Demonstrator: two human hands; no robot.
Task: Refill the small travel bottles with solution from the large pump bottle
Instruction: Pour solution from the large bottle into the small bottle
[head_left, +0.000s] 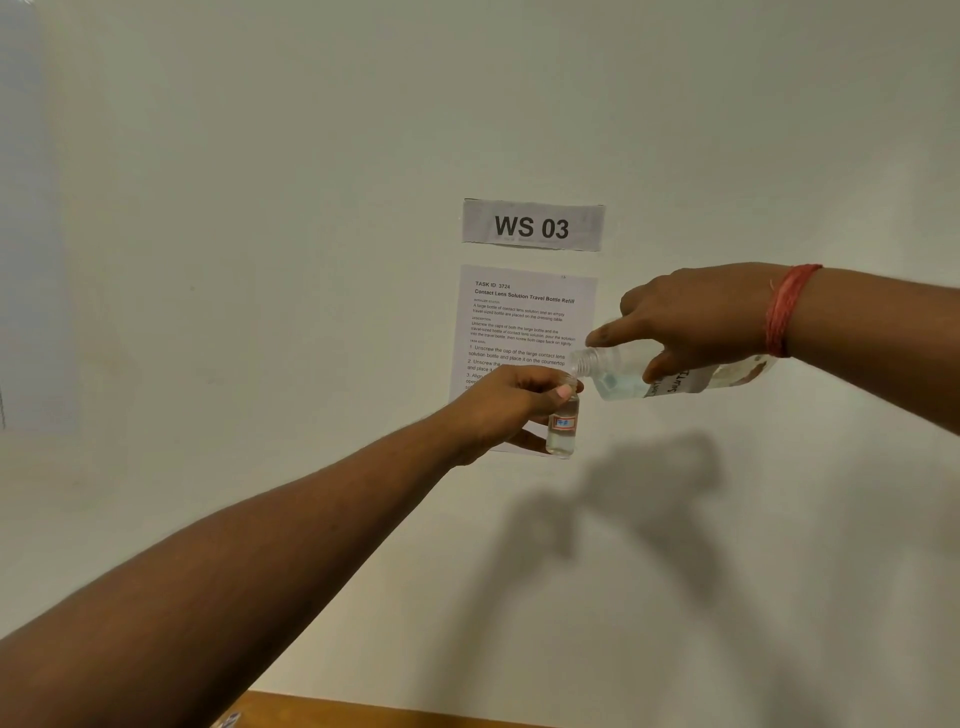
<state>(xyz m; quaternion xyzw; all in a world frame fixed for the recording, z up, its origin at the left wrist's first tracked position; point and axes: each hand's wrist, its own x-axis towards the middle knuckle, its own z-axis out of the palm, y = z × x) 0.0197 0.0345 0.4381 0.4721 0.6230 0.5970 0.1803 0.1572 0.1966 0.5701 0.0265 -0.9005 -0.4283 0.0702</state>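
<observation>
Head view: my left hand (511, 397) holds the small travel bottle (562, 426) upright in front of the wall, my grip wrapped round its neck and shoulder, thumb across the front, another finger showing under its base. It sits just below centre of the picture, at about 5 o'clock from the WS 03 sign (533, 226) and over the lower edge of the task sheet (524, 322). Clear liquid already stands in it, roughly to the small label.

My right hand (696, 322) grips the large bottle (675, 375) from above, tipped nearly flat, with its open threaded mouth at 9 o'clock, just above and touching or almost touching the travel bottle's mouth; I cannot tell which. My forefinger lies straight along its shoulder while the other fingers curl round the body. I see no pump head on it. A red thread band (787, 312) circles that wrist.

I judge the small bottle light, stiff and smooth, likely slippery if wet, so holding high near the neck keeps the mouth steady. The large one looks like thin clear plastic, part full; its weight will shift as liquid runs forward, and squeezing the middle could surge the flow, so a hold at mid-body with gentle pressure suits it.

A strip of wooden bench (395, 713) shows at 6 o'clock, well below both hands
</observation>
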